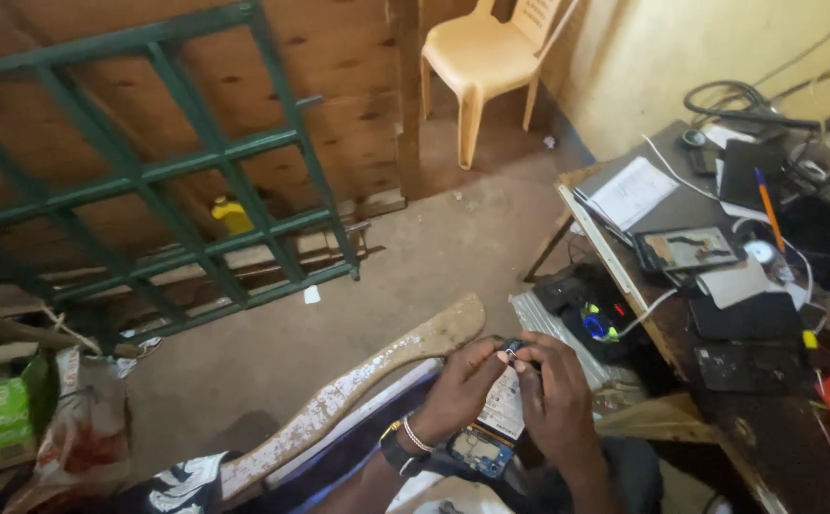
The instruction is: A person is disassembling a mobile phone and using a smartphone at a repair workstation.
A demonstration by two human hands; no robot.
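Low in the middle of the head view, my left hand [461, 388] and my right hand [553, 395] meet over my lap. Together their fingertips pinch a small dark part [511, 350]. Under my hands lies an opened phone body [481, 449] with a blue inner board, and a white printed sheet [504, 406] rests beside it. My left wrist carries a dark band and a light bracelet.
A cluttered wooden desk [762, 447] on the right holds a tablet [689, 249], papers, cables, an orange pen [770, 209] and dark devices. A curved paint-spattered plank [358, 390] lies on the concrete floor. A green metal grille [163, 167] leans on the wooden wall. A beige plastic chair [486, 57] stands behind.
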